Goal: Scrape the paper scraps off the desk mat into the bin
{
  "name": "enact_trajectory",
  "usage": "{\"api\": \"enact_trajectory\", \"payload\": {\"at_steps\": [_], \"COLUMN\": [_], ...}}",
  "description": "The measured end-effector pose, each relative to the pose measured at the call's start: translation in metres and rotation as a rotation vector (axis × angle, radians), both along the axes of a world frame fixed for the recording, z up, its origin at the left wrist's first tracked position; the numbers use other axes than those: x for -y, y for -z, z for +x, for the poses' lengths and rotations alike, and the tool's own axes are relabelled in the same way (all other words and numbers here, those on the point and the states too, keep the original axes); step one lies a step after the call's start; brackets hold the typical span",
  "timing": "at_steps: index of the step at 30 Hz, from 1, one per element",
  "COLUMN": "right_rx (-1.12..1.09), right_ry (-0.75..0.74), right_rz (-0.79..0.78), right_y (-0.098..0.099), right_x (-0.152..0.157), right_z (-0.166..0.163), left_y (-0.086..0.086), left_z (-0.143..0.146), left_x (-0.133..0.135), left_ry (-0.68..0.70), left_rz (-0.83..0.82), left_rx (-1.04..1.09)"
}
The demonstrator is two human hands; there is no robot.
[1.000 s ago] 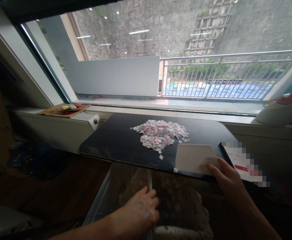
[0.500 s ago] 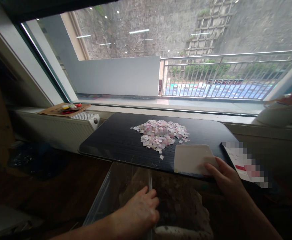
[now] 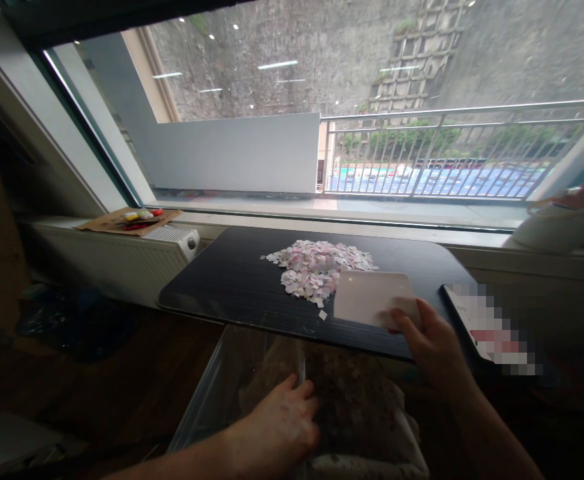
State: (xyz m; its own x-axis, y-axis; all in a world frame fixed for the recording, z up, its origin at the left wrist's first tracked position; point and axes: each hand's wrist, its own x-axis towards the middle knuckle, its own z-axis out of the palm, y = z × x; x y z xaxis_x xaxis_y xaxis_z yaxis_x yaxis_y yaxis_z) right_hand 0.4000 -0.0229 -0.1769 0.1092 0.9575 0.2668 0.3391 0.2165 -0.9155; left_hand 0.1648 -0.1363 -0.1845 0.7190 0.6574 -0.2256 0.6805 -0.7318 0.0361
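Observation:
My right hand (image 3: 433,343) pinches a flat, pale rounded-corner plastic scraper (image 3: 369,298) by its right end, thumb on top. The scraper is tilted over the dark table (image 3: 212,280), its far left corner overlapping the near edge of a pile of small pinkish-white paper squares (image 3: 317,263). One loose paper square (image 3: 323,315) lies just left of the scraper. Below the table, my left hand (image 3: 287,413) has its fingers curled over the rim of a clear plastic bin (image 3: 207,393). Part of that rim is hidden by the hand.
A whitish bag (image 3: 407,427) with dark contents fills the bin's right part. At the table's right edge lies a dark-edged flat item (image 3: 467,320), partly blurred out. A radiator (image 3: 137,260) stands left, cardboard (image 3: 97,220) on it; a window (image 3: 252,153) rises behind.
My right hand has moved the scraper left and away from me, from the table's near edge to the pile's edge. My left hand has stayed on the bin.

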Motion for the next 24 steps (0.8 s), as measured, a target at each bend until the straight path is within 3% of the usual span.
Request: {"api": "enact_trajectory", "payload": {"at_steps": [4,9,14,24], "right_rx": [0.09,0.225,0.113,-0.062], "right_ry": [-0.028,-0.041,-0.018,-0.181], "right_rz": [0.056,0.039,-0.045,-0.193], "right_y": [0.001,-0.003,0.003,0.01], "right_x": [-0.007,0.0,-0.005,-0.007], "right_z": [-0.021,-0.003,0.011,0.011], "left_y": [-0.003,-0.009,-0.008,-0.002], "left_z": [0.001,0.002,0.002,-0.001], "left_x": [0.0,0.001,0.002,0.003], "left_ry": [-0.005,-0.011,-0.013,-0.002], "left_rz": [-0.042,-0.061,-0.028,0.0], "left_rx": [-0.034,-0.04,-0.014,0.008]}}
